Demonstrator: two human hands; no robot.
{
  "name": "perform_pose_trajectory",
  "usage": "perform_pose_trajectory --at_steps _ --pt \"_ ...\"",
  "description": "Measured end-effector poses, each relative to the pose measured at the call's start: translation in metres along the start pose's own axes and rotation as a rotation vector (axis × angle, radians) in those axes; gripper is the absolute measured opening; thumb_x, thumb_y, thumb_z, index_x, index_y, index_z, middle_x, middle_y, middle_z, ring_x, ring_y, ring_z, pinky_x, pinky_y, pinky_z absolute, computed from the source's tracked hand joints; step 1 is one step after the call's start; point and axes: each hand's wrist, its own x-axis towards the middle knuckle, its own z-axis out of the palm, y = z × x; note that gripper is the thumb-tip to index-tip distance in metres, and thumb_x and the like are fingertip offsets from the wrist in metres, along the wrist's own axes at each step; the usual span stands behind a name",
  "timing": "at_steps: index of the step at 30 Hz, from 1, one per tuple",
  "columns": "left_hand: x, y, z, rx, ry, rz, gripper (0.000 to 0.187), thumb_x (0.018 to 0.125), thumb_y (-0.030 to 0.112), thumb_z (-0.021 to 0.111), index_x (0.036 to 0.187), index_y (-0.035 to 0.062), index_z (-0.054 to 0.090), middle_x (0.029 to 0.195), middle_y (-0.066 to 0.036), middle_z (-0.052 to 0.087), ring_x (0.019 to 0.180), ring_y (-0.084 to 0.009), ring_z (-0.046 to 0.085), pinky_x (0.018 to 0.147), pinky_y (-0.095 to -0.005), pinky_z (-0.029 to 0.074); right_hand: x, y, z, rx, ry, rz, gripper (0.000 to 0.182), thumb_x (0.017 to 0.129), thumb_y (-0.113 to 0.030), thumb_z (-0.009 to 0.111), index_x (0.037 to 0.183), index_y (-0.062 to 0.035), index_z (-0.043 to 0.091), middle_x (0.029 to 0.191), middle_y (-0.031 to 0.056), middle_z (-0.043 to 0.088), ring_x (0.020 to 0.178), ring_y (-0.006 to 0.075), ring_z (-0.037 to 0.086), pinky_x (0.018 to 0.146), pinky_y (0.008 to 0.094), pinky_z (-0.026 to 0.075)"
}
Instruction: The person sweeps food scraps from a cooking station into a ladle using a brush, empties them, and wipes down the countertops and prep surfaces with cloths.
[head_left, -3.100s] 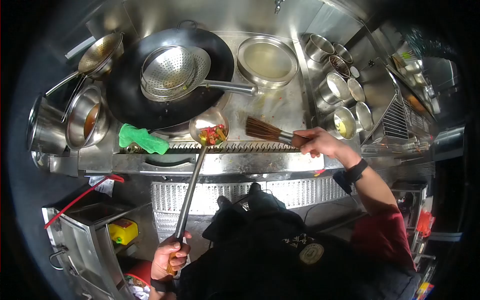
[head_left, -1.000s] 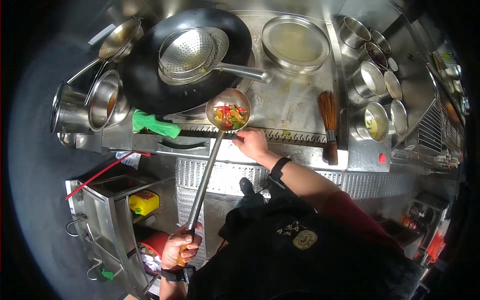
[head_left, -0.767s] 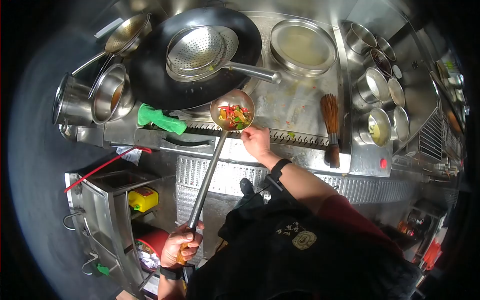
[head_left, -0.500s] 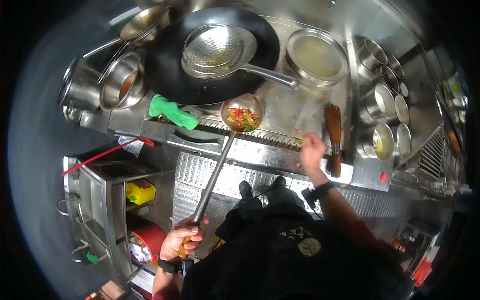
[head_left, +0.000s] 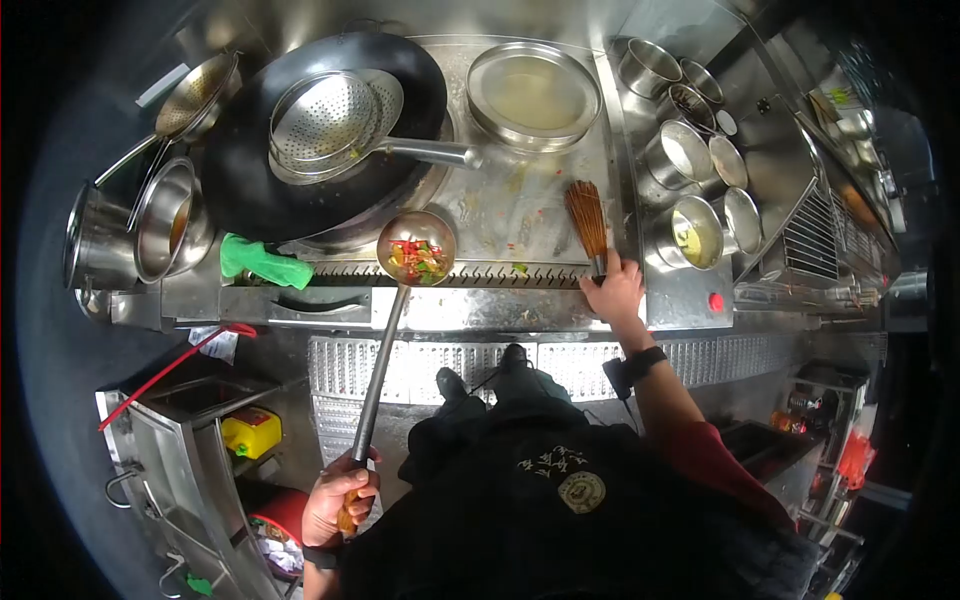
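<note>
My left hand (head_left: 340,500) is closed around the wooden grip of a long-handled ladle (head_left: 375,385). The ladle's bowl holds chopped red and green peppers (head_left: 418,262) and rests level near the counter's front edge, to the right of a big black wok (head_left: 235,200). My right hand (head_left: 615,293) is on the handle of a bamboo wok brush (head_left: 588,215), with thumb and fingers around it; the lower handle is hidden under the palm. The brush lies bristles away from me. In the wok sit a perforated strainer (head_left: 325,125) and its steel handle, reaching over the counter.
A round steel pan of cloudy liquid (head_left: 535,95) stands at the back. Several steel pots (head_left: 690,232) line the right side. A green cloth (head_left: 265,262) lies on the front edge. Steel bowls (head_left: 165,225) stand left. Below are a yellow jug (head_left: 252,432) and a red bin (head_left: 285,515).
My right hand has moved from beside the brush onto its handle. The ladle stays in my left hand. The view has turned, so the counter appears shifted left.
</note>
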Motion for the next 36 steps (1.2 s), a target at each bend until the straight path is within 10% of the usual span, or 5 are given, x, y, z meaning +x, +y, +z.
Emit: perform_pose_trajectory --at_steps 4,12,16,22,36 --pt "0.006 0.008 0.0 0.149 0.103 0.044 0.032 0.085 0.012 0.061 0.114 0.0042 0.05 0.065 -0.002 0.047 0.042 -0.0064 0.038 0.037 -0.0198 0.033 0.003 0.021 0.015 0.023 -0.353 0.033 0.08 0.082 -0.031 0.061 0.148 -0.0103 0.021 0.107 0.0227 0.058 0.105 0.041 0.058 0.089 0.0483 0.048" --pt "0.016 0.002 -0.006 0.432 0.144 -0.025 0.03 0.088 0.01 0.062 0.114 0.0064 0.047 0.067 -0.001 0.049 0.043 -0.0092 0.046 0.039 -0.024 0.04 -0.005 0.007 -0.104 -0.318 -0.601 -0.526 0.063 0.082 -0.015 0.054 0.142 -0.0146 0.036 0.101 0.019 0.064 0.093 0.036 0.065 0.078 0.0466 0.051" --pt "0.03 -0.002 -0.009 0.637 0.111 0.0 0.024 0.088 0.011 0.063 0.103 0.0078 0.043 0.066 -0.001 0.048 0.044 -0.0105 0.048 0.039 -0.027 0.043 0.021 -0.035 -0.142 -0.416 -0.546 -0.778 0.029 0.079 -0.011 0.055 0.105 -0.0059 0.065 0.086 0.0171 0.068 0.085 0.0337 0.067 0.072 0.0438 0.053" --pt "0.038 -0.008 0.003 0.777 0.082 -0.024 0.025 0.089 0.011 0.062 0.103 0.0058 0.041 0.065 -0.001 0.047 0.044 -0.0109 0.048 0.04 -0.0265 0.042 0.072 -0.055 -0.145 -0.713 -0.385 -0.984 0.004 0.061 -0.015 0.066 0.061 -0.011 0.067 0.061 0.0098 0.063 0.057 0.0282 0.064 0.044 0.0456 0.046" --pt "0.048 -0.022 -0.011 0.687 0.097 0.057 0.033 0.089 0.011 0.061 0.113 -0.0003 0.042 0.067 -0.004 0.05 0.045 -0.011 0.049 0.038 -0.0267 0.041 0.041 -0.212 -0.167 -0.485 -0.527 -1.075 0.016 0.06 -0.002 0.069 0.076 -0.0002 0.072 0.078 0.0152 0.069 0.076 0.032 0.069 0.059 0.0414 0.054"
